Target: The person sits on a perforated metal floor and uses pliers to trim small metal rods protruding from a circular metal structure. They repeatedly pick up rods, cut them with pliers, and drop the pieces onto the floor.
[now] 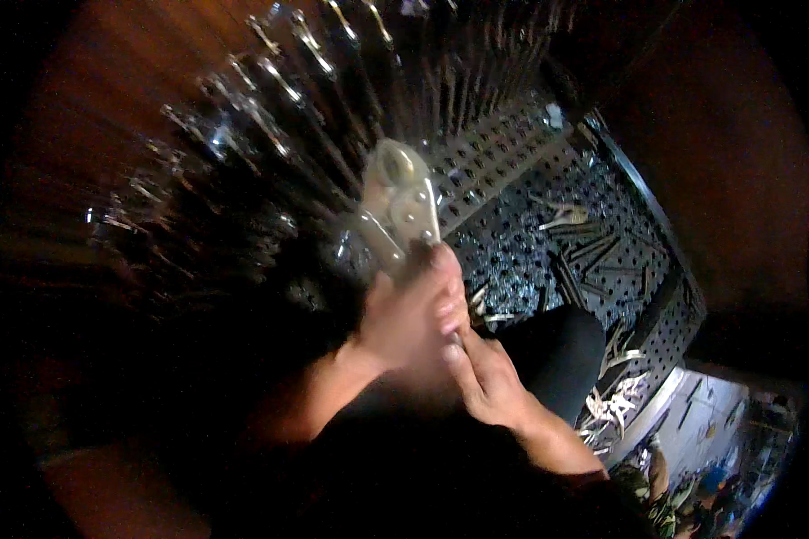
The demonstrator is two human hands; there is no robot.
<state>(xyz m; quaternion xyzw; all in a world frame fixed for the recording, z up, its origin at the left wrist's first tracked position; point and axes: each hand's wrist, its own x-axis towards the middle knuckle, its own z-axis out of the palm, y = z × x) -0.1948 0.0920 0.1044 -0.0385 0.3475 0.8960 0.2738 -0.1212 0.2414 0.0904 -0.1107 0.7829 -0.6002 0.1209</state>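
A pair of locking pliers [411, 202], pale metal with a rounded jaw end and rivets, points up and away from me in the middle of the view. Around its handles my left hand [403, 314] is closed, slightly smeared by motion. My right hand [494, 382] is closed just below it, thumb lying along the lower end of the handles, which the fingers mostly hide. Beyond the jaws stand many thin rods with shiny metal ends [283, 81]; whether the jaws touch one is too blurred to tell.
A dark perforated metal platform [512, 207] lies to the right, littered with thin dark strips [593, 256] and pale scraps [616, 404]. My dark-clothed knee [562, 355] is beside my right hand. Part of another person [661, 472] shows at the lower right, near a light grey surface [706, 413].
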